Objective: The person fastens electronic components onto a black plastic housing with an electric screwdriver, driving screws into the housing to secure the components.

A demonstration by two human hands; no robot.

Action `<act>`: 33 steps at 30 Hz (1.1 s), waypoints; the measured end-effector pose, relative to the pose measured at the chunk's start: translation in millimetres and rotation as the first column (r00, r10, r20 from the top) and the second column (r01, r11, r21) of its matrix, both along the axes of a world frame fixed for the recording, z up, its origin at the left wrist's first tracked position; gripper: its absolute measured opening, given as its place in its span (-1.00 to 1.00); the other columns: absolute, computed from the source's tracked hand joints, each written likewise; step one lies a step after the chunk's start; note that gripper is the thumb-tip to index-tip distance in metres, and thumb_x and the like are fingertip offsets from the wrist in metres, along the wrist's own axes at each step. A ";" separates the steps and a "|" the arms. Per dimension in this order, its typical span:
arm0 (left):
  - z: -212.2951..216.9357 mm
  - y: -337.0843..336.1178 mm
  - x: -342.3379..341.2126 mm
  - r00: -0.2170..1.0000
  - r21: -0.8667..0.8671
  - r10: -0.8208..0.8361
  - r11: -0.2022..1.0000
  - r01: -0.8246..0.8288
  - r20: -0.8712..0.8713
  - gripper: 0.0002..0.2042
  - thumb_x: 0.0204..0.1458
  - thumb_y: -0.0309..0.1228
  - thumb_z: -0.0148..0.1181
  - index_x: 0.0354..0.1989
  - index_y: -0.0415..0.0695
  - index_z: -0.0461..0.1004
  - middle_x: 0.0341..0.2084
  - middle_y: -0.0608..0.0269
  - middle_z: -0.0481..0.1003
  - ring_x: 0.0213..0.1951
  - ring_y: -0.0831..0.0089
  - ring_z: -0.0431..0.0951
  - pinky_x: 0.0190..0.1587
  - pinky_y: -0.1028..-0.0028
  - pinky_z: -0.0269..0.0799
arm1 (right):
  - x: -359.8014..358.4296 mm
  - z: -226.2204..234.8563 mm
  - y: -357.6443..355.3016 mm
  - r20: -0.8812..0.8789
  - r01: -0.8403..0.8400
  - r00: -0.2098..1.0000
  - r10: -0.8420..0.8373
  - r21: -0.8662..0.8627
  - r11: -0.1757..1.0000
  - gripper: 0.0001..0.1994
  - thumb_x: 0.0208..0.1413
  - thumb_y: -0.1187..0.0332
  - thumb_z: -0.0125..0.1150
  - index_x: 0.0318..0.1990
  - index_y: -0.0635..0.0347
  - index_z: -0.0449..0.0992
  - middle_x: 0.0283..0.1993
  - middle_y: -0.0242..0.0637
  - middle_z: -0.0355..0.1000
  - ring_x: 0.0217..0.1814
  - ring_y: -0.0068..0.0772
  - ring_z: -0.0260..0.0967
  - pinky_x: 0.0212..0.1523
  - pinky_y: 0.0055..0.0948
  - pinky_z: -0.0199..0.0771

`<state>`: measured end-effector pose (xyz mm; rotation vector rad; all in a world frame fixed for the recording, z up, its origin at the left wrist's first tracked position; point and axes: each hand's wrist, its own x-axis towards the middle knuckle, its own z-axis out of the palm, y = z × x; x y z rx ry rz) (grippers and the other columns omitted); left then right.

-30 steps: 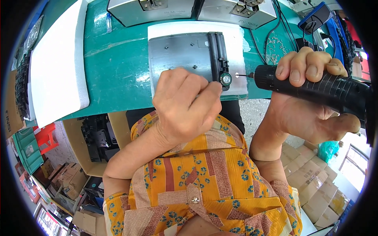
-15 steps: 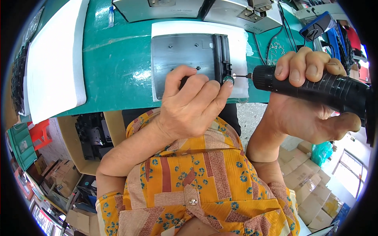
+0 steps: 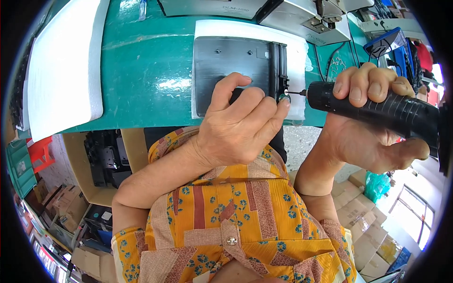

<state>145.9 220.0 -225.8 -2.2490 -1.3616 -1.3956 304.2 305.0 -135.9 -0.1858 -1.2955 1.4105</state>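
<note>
While we look from the left side, we see first a white foam sheet (image 3: 66, 70) on the green bench (image 3: 151, 56), and below the bench edge a cardboard box (image 3: 135, 147) with black parts (image 3: 107, 156) inside. Further to the right, the flat black panel (image 3: 236, 63) rests on a white sheet (image 3: 296, 61) upon the bench. Our left hand (image 3: 238, 127) is over the panel's lower right part, its fingers curled and one fingertip (image 3: 284, 104) at a small round part (image 3: 283, 97) with greenish rim; we cannot tell if it pinches this part or only presses it. Just beside is a small silvery piece (image 3: 286, 91), where the thin bit (image 3: 295, 92) ends, but we cannot tell if the two are firmly joined. At the far right, our right hand (image 3: 356, 129) is closed around the black driver (image 3: 389, 111), apart from the left hand. In our judgement, the bit could slip and scratch the panel or prick the fingertip, if the driver is tilted. Also, the panel could turn if our left hand presses too lightly.
</note>
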 end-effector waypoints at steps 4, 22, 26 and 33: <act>-3.6 -1.2 -1.7 1.000 0.004 -0.022 1.000 0.022 0.015 -0.72 -0.23 -0.46 0.23 -0.29 -0.28 0.62 -0.46 0.31 0.43 -0.32 0.38 0.43 0.01 0.11 0.36 | -2.7 -0.7 1.9 0.029 -0.010 1.000 0.009 0.017 1.000 -0.20 0.00 -0.45 0.13 0.03 0.17 0.48 -0.24 -0.30 0.33 -0.31 -0.39 0.30 -0.28 -0.30 0.35; 4.1 0.4 -5.0 0.998 -0.070 -0.031 0.997 0.035 0.051 -0.67 -0.31 -0.41 0.20 -0.29 -0.21 0.66 -0.48 0.34 0.42 -0.35 0.39 0.44 0.05 0.08 0.38 | -32.6 2.4 -0.6 0.162 0.142 0.973 -0.163 0.135 0.981 -0.23 0.03 -0.46 0.11 -0.04 0.14 0.41 -0.35 -0.37 0.31 -0.49 -0.47 0.24 -0.52 -0.44 0.32; 12.3 -4.5 -7.7 0.997 -0.106 -0.061 0.992 0.066 0.041 -0.74 -0.23 -0.42 0.23 -0.31 -0.22 0.64 -0.47 0.33 0.43 -0.34 0.39 0.45 0.06 0.07 0.38 | -39.6 7.4 -15.9 0.144 0.217 0.960 -0.241 0.163 0.962 -0.28 0.01 -0.39 0.24 -0.11 0.16 0.33 -0.40 -0.32 0.26 -0.51 -0.45 0.24 -0.53 -0.43 0.35; 7.1 -7.3 -8.2 0.996 -0.091 -0.053 0.994 0.059 0.066 -0.73 -0.11 -0.43 0.17 -0.21 -0.23 0.60 -0.46 0.32 0.37 -0.33 0.41 0.41 0.17 0.03 0.31 | -34.0 9.7 -32.5 0.230 0.298 0.922 -0.310 0.089 0.950 -0.28 -0.04 -0.25 0.41 -0.11 0.16 0.21 -0.36 -0.26 0.29 -0.42 -0.33 0.33 -0.38 -0.30 0.50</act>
